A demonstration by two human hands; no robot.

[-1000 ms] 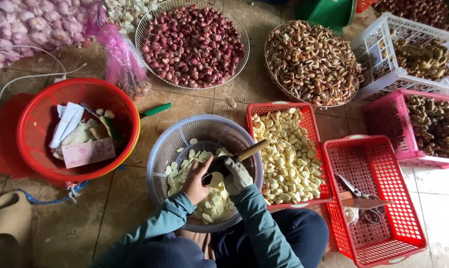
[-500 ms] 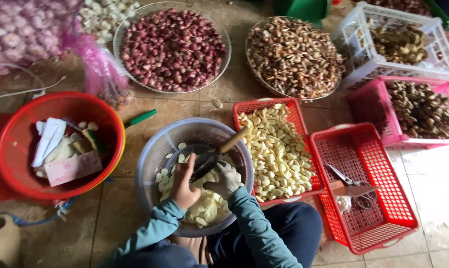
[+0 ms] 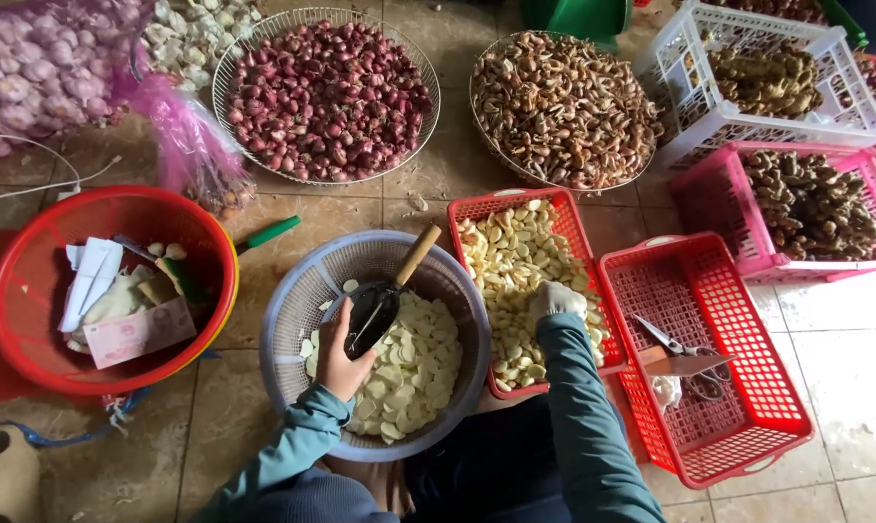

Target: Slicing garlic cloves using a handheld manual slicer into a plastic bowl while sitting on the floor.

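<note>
We held a wooden-handled slicer [image 3: 380, 300] in our left hand [image 3: 339, 351], fingers wrapped round it, over the grey basket [image 3: 293, 300] of sliced garlic. Our gloved right hand [image 3: 555, 298] lay among the peeled cloves [image 3: 511, 257]; we couldn't tell its grip. Scissors [image 3: 685, 347] sat in an adjacent red crate [image 3: 748, 426] on the tiled floor [image 3: 835, 349].

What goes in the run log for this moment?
left hand: holds slicer over grey basket | right hand: gloved, in red basket on garlic cloves
</note>
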